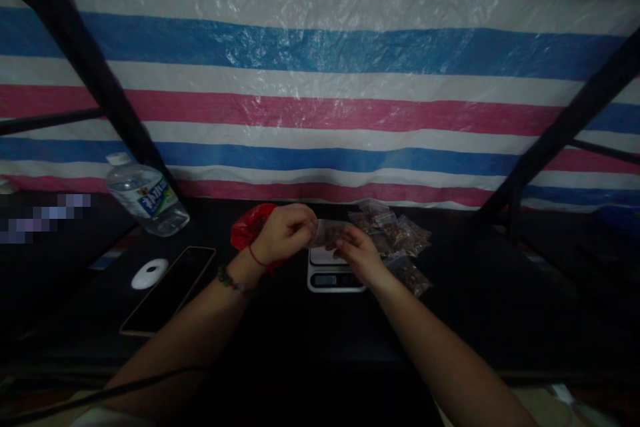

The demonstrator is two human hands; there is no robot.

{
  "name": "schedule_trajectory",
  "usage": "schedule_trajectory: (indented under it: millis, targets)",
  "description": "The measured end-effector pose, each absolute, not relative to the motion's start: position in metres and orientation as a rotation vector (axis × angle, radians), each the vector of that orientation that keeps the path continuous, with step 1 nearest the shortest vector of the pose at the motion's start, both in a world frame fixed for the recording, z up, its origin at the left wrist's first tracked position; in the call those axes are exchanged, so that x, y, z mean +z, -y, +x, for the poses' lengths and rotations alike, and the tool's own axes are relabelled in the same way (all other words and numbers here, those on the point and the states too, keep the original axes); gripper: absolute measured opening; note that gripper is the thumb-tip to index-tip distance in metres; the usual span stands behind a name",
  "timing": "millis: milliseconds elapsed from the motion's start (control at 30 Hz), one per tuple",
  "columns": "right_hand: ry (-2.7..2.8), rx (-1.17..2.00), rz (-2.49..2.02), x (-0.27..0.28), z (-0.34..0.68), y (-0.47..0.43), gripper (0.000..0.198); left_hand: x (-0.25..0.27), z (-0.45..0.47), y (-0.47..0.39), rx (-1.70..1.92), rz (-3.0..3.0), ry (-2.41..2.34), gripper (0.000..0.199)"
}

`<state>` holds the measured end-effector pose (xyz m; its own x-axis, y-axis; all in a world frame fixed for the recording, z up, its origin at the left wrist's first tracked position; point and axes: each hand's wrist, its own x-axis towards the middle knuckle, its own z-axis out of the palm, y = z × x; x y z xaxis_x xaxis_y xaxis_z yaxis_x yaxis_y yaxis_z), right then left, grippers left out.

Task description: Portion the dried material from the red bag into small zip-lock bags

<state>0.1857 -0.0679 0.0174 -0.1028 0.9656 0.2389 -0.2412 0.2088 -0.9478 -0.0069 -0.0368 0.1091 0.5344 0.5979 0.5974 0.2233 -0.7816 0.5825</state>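
Left hand (pixel 287 233) and right hand (pixel 361 253) pinch opposite edges of a small, clear plastic bag of brown bits (pixel 330 233), over the white rectangular scale (pixel 313 279), black tabletop (pixel 500 300) stretching wide rightward

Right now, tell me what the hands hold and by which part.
A small clear bag with dark contents: the left hand pinches its left end, the right hand holds its right side.

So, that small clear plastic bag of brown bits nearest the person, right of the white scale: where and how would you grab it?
I'd pinch the bag by its right edge, ideally coming from the right. That edge points away from the scale and the right hand, and the thin plastic looks pinchable.
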Motion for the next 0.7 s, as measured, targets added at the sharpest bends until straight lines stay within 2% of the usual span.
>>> schedule_trajectory:
  millis: [133,333,500,567,700]
  targets:
    - [0.977,1.289,-0.762,0.024,0.192,0.068,0.034,0.093,-0.024,0.018,1.127,2.192,-0.811,0.031]
    - [0.797,1.257,-0.716,0.028,0.207,0.061,0.031,0.056,-0.060,-0.013,0.538,2.420,-1.387,0.029]
    - [0.759,1.253,-0.715,0.023,0.210,0.056,0.028,0.033,-0.063,-0.017,0.312,2.416,-1.233,0.021]
    - [0.735,1.261,-0.702,0.023,0.209,0.056,0.029,0.030,-0.056,-0.014,0.338,2.416,-1.112,0.017]
    - [0.672,1.268,-0.677,0.023,0.206,0.056,0.032,0.033,-0.046,-0.008,0.460,2.444,-0.852,0.025]
